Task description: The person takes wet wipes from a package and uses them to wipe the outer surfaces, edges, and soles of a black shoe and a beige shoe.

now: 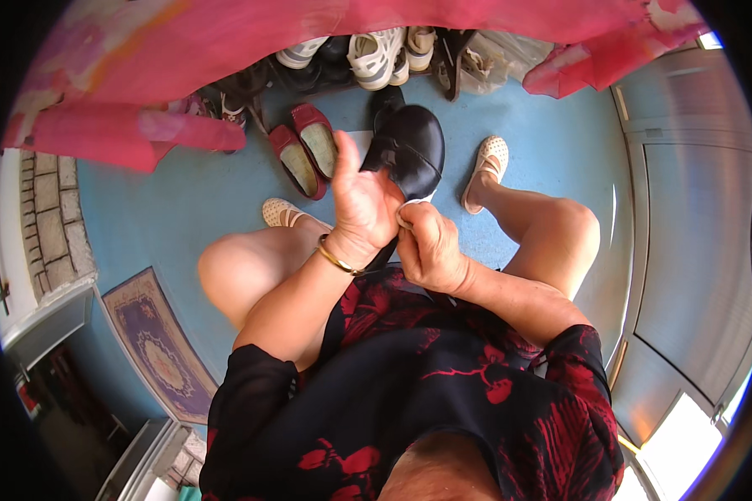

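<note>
A shiny black leather shoe (415, 144) is held up in front of me, toe pointing away. My left hand (362, 204) supports it from the left, thumb raised and apart, the other fingers hidden at the shoe. Closed in a pinch, my right hand (430, 248) grips a small whitish cloth (409, 209) at the near edge of the shoe. Most of the cloth is covered by the fingers. Another black shoe (385, 103) is partly visible just behind the held one.
Red slip-on shoes (296, 163) lie on the blue floor (184, 217) at left. Sneakers (376, 57) and a plastic bag (501, 60) sit under a pink curtain (309, 37). A patterned mat (163, 346) is at lower left, metal door panels (698, 267) at right.
</note>
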Demonstrator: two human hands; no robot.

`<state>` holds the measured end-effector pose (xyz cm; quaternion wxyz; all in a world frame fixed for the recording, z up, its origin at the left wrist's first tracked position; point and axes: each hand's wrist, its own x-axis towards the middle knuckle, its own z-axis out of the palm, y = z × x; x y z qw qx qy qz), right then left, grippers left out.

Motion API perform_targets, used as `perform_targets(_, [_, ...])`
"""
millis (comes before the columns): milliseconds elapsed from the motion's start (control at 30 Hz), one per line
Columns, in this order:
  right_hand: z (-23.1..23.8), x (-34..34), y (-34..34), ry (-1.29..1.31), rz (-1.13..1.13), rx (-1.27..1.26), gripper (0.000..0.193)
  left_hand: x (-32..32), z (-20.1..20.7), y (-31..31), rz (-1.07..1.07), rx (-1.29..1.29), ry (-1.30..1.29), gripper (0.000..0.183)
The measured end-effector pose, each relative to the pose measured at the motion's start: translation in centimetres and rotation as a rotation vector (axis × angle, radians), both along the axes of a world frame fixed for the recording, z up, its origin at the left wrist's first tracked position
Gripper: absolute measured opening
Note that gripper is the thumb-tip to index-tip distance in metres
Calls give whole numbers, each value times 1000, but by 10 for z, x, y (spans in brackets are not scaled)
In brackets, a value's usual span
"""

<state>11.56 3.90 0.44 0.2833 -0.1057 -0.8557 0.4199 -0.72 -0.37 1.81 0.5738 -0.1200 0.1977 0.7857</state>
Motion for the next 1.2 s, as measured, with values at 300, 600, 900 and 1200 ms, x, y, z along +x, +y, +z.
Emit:
perform_targets(300, [-29, 15, 16, -802, 249, -342, 14, -10, -83, 3, 201, -327, -72, 30])
perform_targets(600, [-48, 6, 6, -762, -12, -654, 35, 13, -55, 14, 168, -142, -27, 35])
perform_targets(900, [-101, 6, 30, -662, 37, -558, 27, 55, -47, -32, -217, -449, 640, 28])
perform_targets(1200, [-225, -24, 68, -940, 224, -203, 16, 47, 34, -42, -442, -210, 574, 20])
